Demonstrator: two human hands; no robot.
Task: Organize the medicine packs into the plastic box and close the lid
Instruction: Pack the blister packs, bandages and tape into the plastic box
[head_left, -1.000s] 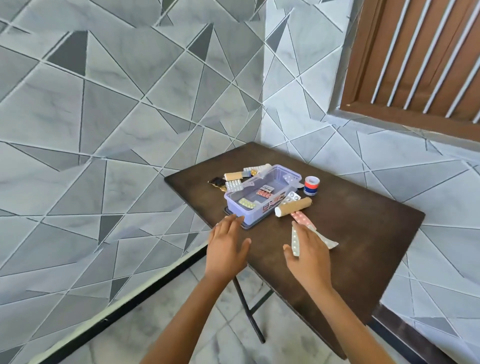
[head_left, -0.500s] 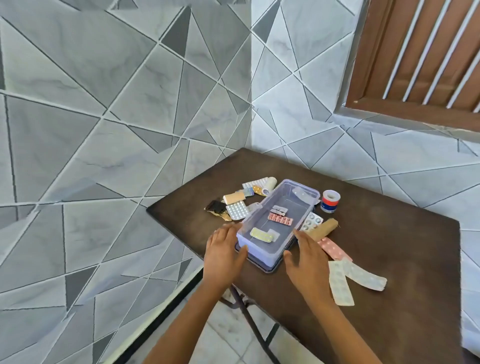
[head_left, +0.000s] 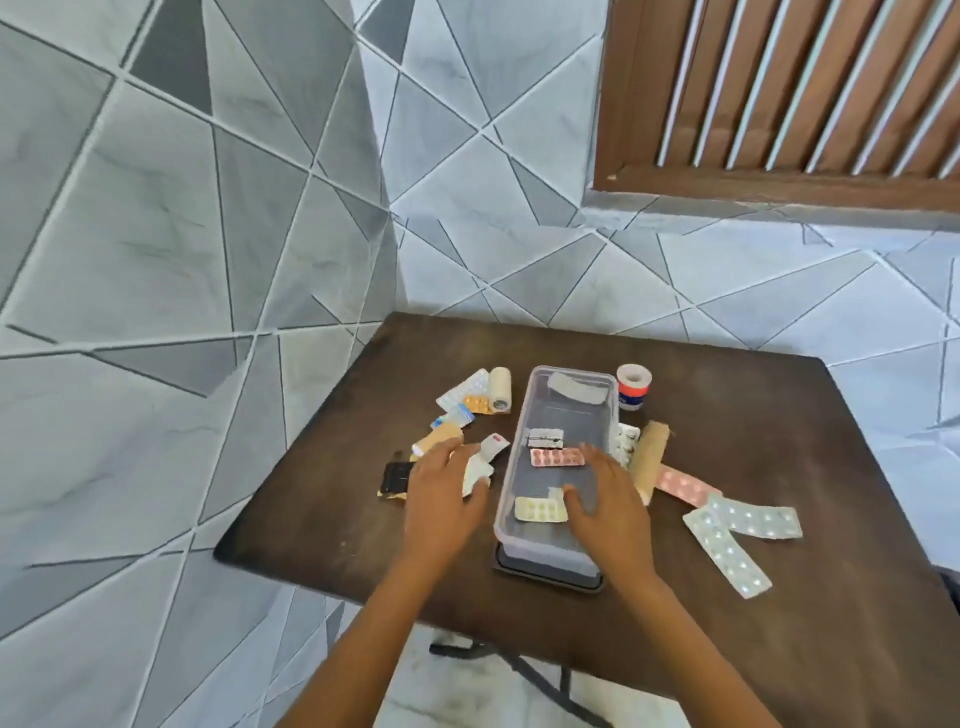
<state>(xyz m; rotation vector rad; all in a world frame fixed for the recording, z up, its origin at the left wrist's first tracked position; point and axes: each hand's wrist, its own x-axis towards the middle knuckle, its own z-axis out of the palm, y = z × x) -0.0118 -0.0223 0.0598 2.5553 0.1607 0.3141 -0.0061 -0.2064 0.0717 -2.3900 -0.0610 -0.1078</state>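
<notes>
A clear plastic box (head_left: 519, 441) stands open on the dark table (head_left: 779, 649), on top of its dark lid (head_left: 550, 576). Inside lie a cream blister pack (head_left: 537, 510), a pink pack (head_left: 557, 457), a silver pack (head_left: 545, 437) and a white strip (head_left: 576, 388). My right hand (head_left: 608, 512) hovers over the box's near right part with fingers spread, its thumb beside the cream pack. My left hand (head_left: 441, 499) lies stretched over the loose packs left of the box, a white pack (head_left: 477, 474) touching it between thumb and forefinger.
Left of the box lie a black pack (head_left: 394, 478), blister packs (head_left: 461, 391) and a cream bandage roll (head_left: 501, 389). On the right are a red-and-blue tape roll (head_left: 634, 387), a tan bandage roll (head_left: 649, 457), a pink pack (head_left: 685, 486) and two pale strips (head_left: 730, 553).
My left hand left the box's side and moved left onto the loose packs. My right hand moved from the box's right wall to above its inside. The view came closer.
</notes>
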